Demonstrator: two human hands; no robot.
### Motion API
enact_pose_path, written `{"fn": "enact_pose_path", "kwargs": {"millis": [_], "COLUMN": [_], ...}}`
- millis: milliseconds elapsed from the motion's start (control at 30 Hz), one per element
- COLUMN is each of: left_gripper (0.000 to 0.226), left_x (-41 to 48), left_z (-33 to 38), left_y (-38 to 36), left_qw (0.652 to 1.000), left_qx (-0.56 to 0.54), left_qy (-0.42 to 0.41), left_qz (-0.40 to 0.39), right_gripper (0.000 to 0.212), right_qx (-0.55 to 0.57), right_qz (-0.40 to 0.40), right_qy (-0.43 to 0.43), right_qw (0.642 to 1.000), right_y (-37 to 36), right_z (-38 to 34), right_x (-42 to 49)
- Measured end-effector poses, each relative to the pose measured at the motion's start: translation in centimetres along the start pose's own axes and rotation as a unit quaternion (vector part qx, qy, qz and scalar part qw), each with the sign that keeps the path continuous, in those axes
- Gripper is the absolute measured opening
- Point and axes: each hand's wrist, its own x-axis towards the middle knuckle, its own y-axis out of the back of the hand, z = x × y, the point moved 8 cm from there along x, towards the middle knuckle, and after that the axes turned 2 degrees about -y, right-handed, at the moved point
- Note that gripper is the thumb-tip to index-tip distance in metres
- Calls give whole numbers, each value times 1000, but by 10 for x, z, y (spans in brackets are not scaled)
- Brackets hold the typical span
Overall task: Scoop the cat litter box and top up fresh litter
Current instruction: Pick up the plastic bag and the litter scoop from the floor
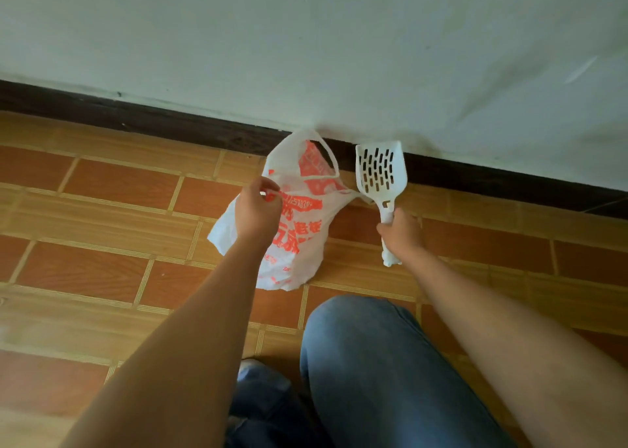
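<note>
A white plastic bag [299, 223] with orange-red print hangs above the tiled floor. My left hand [259, 209] grips its rim on the left side, and one handle loop stands up toward the wall. My right hand [402, 233] is closed around the handle of a white slotted litter scoop [380, 172], whose blade points up toward the skirting. The other bag handle stretches across to the scoop's neck. The scoop's blade looks bare. No litter box is in view.
A white wall [373, 46] with a dark skirting board [170, 124] runs across the top. Orange and tan tiled floor [102, 226] spreads left. My knees in blue jeans [373, 362] fill the bottom centre.
</note>
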Motion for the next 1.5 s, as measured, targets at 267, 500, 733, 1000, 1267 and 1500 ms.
{"fn": "enact_pose_path", "kwargs": {"millis": [267,500,733,1000,1267,1500], "left_gripper": [20,20,16,15,18,25], "left_x": [-14,-55,-116,-198,-285,-334], "left_z": [74,157,255,365,455,502], "left_y": [13,67,123,164,181,176], "left_qw": [997,996,997,997,994,989], "left_qx": [27,4,-3,4,18,19], "left_qy": [-60,-67,-60,-51,-62,-89], "left_qz": [-48,-55,-56,-63,-93,-118], "right_gripper": [21,23,26,25,30,25], "right_qx": [-47,-58,-87,-97,-81,-10], "right_qz": [6,-11,-8,-13,-14,15], "right_qy": [35,-6,-5,7,-3,-34], "right_qw": [998,998,996,995,997,999], "right_y": [64,145,250,368,474,531], "right_z": [-21,-49,-90,-108,-88,-47], "right_x": [-38,-96,-166,-242,-318,-366]}}
